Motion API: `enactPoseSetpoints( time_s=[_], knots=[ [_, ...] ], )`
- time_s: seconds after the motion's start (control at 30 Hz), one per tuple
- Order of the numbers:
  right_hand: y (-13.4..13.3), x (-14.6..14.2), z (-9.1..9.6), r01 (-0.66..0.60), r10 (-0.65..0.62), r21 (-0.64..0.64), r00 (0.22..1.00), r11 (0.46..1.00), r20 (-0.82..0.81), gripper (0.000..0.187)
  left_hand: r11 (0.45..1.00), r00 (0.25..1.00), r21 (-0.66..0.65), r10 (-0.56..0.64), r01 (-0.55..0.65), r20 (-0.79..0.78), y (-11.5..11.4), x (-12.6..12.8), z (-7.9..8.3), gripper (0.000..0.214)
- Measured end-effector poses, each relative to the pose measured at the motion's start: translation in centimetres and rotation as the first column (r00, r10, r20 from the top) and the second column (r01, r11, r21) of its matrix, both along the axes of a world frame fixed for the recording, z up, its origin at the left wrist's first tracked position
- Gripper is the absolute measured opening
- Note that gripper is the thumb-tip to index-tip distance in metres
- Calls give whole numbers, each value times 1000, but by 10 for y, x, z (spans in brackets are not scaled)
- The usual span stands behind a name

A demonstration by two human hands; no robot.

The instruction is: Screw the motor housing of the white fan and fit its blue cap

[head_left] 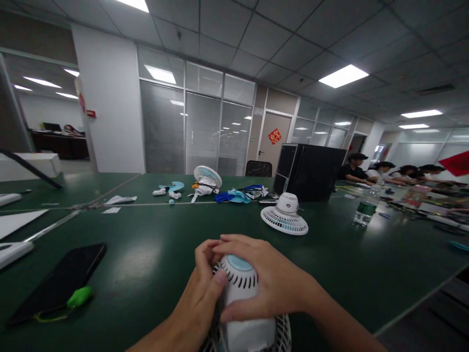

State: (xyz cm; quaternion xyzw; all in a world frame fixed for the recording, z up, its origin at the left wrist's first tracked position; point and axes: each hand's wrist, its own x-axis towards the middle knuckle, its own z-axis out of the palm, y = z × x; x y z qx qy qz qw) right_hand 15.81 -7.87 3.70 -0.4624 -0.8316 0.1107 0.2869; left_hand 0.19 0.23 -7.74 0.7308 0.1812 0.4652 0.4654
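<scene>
Close to me, a small white fan (240,293) with a pale blue cap rests on the green table, its slatted grille partly showing beneath the motor housing. My left hand (205,281) grips the housing from the left, thumb against the vents. From the right, my right hand (264,278) wraps over the top and side of the same housing. The fingertips of both hands meet at the far side, where some of them are hidden. Further off, another white fan head (287,205) lies grille-down on the table.
A black phone (62,278) with a green charm (79,296) lies left. Across the table (164,254) are a third fan (207,181), blue parts (238,194), a black computer case (311,171) and a water bottle (366,208). Several people (355,168) sit at the far right.
</scene>
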Motion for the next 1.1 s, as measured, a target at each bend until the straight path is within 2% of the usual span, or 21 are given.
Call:
enactPoseSetpoints(
  time_s=[0.07,0.2,0.37,0.5,0.7,0.97,1.1],
  knots=[
    [2,2,1,28,-27,-20,999,999,16,63,996,998,-70,53,-50,33,7,2,0,46],
    [2,7,-2,112,-112,8,993,994,33,52,979,981,-66,191,-193,-41,30,3,2,43],
    [3,17,-7,160,-159,21,986,987,-45,53,975,965,-22,216,-222,-146,56,-8,4,42],
    [3,19,-8,201,-199,29,978,979,-70,44,968,942,11,245,-249,-230,70,-16,-3,41],
    [0,19,-9,223,-217,37,969,974,-121,37,975,919,61,223,-214,-326,74,-19,-13,39],
    [1,30,-21,257,-236,41,930,965,-282,39,976,908,89,216,-197,-359,74,-17,-14,42],
    [0,40,-27,283,-247,30,881,959,-404,41,978,906,86,209,-190,-368,73,-17,-14,41]
  ],
)
